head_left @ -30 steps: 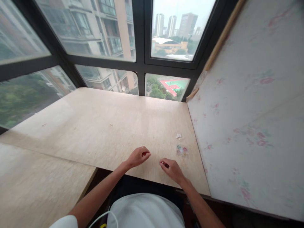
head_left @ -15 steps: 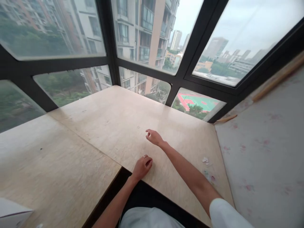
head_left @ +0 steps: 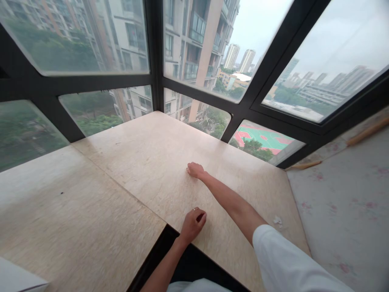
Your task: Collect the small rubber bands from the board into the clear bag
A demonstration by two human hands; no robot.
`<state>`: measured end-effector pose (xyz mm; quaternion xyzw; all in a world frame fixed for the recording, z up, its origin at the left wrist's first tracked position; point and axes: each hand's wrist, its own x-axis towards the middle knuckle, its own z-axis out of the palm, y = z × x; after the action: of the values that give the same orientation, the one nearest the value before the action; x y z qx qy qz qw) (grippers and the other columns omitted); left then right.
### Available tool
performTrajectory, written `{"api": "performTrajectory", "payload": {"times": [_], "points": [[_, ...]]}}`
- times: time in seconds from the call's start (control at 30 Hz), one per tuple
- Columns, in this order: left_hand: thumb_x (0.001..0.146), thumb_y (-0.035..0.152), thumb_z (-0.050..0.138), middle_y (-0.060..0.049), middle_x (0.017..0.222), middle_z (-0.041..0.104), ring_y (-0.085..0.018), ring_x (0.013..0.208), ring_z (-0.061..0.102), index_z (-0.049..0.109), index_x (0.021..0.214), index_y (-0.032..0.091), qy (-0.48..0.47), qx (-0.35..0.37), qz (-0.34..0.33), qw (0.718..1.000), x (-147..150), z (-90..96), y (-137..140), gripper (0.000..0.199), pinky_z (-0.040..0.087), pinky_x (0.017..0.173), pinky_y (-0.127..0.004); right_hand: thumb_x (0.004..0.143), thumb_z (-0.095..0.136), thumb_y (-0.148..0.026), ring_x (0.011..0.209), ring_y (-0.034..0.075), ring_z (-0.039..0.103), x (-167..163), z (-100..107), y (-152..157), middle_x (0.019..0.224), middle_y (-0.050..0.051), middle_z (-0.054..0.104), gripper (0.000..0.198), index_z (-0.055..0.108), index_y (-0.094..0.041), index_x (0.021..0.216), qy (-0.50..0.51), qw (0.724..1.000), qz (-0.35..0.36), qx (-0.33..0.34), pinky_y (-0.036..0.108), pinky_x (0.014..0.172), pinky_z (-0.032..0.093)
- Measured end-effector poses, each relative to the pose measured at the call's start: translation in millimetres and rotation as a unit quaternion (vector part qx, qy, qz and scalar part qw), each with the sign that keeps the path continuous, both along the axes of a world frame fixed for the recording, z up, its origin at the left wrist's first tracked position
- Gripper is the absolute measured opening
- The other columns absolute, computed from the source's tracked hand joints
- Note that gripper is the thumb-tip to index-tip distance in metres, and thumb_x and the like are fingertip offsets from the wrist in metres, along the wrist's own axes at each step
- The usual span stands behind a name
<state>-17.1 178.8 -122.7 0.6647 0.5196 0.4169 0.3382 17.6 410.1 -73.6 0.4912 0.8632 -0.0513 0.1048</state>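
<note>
My right hand (head_left: 195,170) is stretched out over the pale wooden surface (head_left: 142,158), its fingers closed at a small thin ring (head_left: 187,170) that shows only partly at the fingertips. Nearer to me, my left hand (head_left: 193,224) rests close to the surface's front edge with its fingers curled in. A thin band (head_left: 194,209) sits on one of its fingers. Whether anything lies inside the left hand is hidden.
Small white bits (head_left: 277,221) lie on the right by the flowered wall (head_left: 340,227). A white box (head_left: 18,275) stands at the lower left. A small dark speck (head_left: 62,193) is on the left panel. Dark-framed windows (head_left: 156,61) border the far side.
My right hand has reached the small ring, which lay apart to its left before, and its fingers have closed there. My left hand stays curled. The view has shifted slightly.
</note>
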Motion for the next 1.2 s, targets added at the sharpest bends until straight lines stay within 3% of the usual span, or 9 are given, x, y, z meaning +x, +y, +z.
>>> {"api": "performTrajectory", "payload": {"times": [0.13,0.37,0.63,0.87,1.03,1.2], "points": [[0.088,0.026,0.045,-0.004,0.071,0.058,-0.015,0.067,0.053,0.061,0.077,0.018,-0.001,-0.005,-0.002,1.000,-0.7,0.7,0.5,0.021,0.041,0.062,-0.028,0.092,0.041,-0.031,0.099,0.022,0.060,2.1,-0.7,9.7,0.112,0.012,0.062,0.028,0.060,-0.018,0.107,-0.015,0.999,0.041,-0.002,0.031,0.076,0.047],[0.087,0.027,0.046,-0.003,0.071,0.058,-0.015,0.067,0.053,0.061,0.077,0.018,-0.002,-0.002,0.000,1.000,-0.6,0.8,0.7,0.020,0.041,0.062,-0.028,0.090,0.046,-0.024,0.100,0.026,0.061,2.0,-1.2,14.2,0.108,0.017,0.064,0.024,0.065,-0.013,0.098,-0.026,0.995,0.094,-0.006,0.035,0.078,0.046],[0.088,0.028,0.046,-0.003,0.072,0.059,-0.015,0.068,0.054,0.061,0.077,0.019,0.012,-0.008,-0.004,1.000,0.1,4.0,0.6,0.021,0.042,0.064,-0.028,0.083,0.053,-0.022,0.092,0.024,0.061,25.5,4.3,0.5,0.100,0.014,0.067,0.017,0.067,-0.014,0.090,0.026,0.997,0.063,-0.026,0.030,0.073,0.044],[0.089,0.030,0.045,-0.004,0.076,0.060,-0.016,0.070,0.056,0.061,0.080,0.019,0.022,-0.001,-0.022,1.000,0.0,6.3,-0.6,0.022,0.044,0.065,-0.028,0.087,0.047,-0.025,0.078,0.014,0.060,110.3,12.6,-51.3,0.086,0.005,0.068,0.020,0.065,-0.017,0.088,0.193,0.980,-0.041,-0.024,0.021,0.067,0.039],[0.090,0.032,0.045,-0.005,0.078,0.061,-0.016,0.072,0.057,0.062,0.082,0.018,0.019,0.009,-0.046,0.999,-0.5,7.0,-1.0,0.024,0.045,0.066,-0.028,0.087,0.043,-0.029,0.054,0.008,0.055,201.4,16.9,-116.3,0.070,0.001,0.064,0.023,0.061,-0.015,0.081,0.293,0.945,-0.148,-0.019,0.017,0.053,0.038],[0.090,0.035,0.045,-0.005,0.079,0.062,-0.015,0.072,0.058,0.062,0.083,0.018,0.036,0.022,-0.063,0.997,0.6,6.9,0.4,0.025,0.047,0.065,-0.027,0.085,0.043,-0.033,0.046,0.008,0.050,285.9,22.9,-184.8,0.064,0.000,0.059,0.025,0.059,-0.015,0.077,0.348,0.898,-0.268,0.011,0.017,0.045,0.036]]}}
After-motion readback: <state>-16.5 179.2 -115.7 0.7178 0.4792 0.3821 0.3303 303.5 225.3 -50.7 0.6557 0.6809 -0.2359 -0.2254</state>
